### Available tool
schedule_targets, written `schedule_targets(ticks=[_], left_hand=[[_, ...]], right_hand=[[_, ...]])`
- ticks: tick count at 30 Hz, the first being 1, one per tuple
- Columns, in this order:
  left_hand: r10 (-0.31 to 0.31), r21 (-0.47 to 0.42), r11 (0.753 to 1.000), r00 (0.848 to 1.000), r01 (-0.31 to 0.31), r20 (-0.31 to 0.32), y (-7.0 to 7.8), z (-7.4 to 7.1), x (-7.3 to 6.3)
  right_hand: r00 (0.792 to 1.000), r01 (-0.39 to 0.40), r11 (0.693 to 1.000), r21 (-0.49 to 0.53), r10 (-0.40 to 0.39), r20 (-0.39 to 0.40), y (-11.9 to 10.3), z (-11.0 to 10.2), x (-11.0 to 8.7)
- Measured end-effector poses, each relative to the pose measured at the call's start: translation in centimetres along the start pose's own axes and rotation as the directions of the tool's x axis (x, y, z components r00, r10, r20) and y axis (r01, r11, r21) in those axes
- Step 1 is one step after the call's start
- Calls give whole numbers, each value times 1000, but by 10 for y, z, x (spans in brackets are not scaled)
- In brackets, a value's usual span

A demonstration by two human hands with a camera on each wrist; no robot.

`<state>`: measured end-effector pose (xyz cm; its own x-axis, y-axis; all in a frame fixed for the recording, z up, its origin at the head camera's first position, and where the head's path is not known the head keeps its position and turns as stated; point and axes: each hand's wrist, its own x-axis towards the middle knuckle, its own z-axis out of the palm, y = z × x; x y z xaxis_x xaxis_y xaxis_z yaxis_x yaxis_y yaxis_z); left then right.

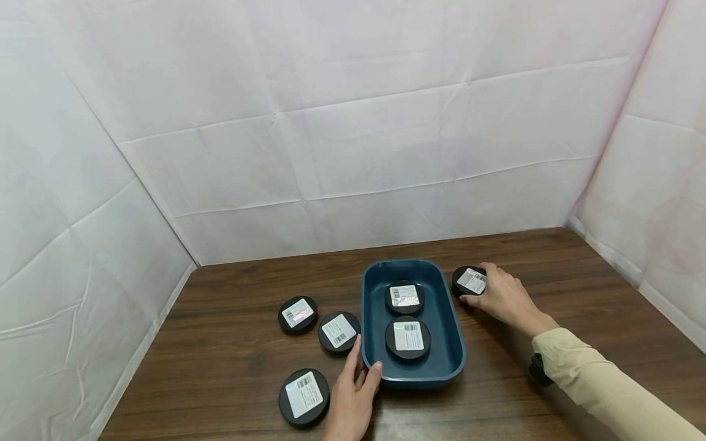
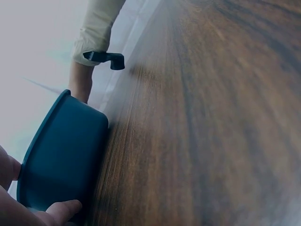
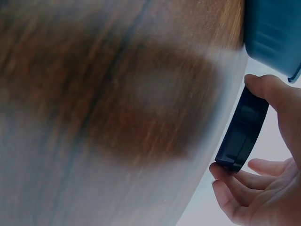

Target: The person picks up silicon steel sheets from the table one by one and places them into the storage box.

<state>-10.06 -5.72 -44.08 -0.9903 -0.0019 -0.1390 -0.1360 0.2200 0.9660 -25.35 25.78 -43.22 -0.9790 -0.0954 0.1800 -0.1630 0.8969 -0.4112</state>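
My right hand (image 1: 504,298) pinches a black round disc (image 1: 469,280) with a white barcode label, thumb and fingers on opposite sides of its rim. The disc is right of a dark blue tray (image 1: 453,331); whether it touches the table, I cannot tell. In the right wrist view, its smooth black side (image 3: 245,127) shows between thumb and fingertips. My left hand (image 1: 351,398) holds the tray's near left corner, thumb by the front rim and fingers along the left side. Two similar discs, a far one (image 1: 404,297) and a near one (image 1: 408,339), lie label-up inside the tray.
Left of the tray, three more labelled discs, an upper one (image 1: 298,315), one close beside the tray (image 1: 339,332) and a near one (image 1: 304,398), lie on the brown wooden table (image 1: 220,361). White cloth walls (image 1: 353,141) stand behind and at both sides.
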Motion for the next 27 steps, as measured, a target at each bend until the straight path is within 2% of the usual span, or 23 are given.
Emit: schedule_targets(ticks=[19,27], left_hand=[[-19,-8,1000,1000,19,0,0,1,1],[-19,1,1000,1000,19,-3,0,1,2]], right_hand=[[999,-4,999,33,5,-49,4,-8,-8],[996,36,999,24,-34,-84,1,-15,-10]])
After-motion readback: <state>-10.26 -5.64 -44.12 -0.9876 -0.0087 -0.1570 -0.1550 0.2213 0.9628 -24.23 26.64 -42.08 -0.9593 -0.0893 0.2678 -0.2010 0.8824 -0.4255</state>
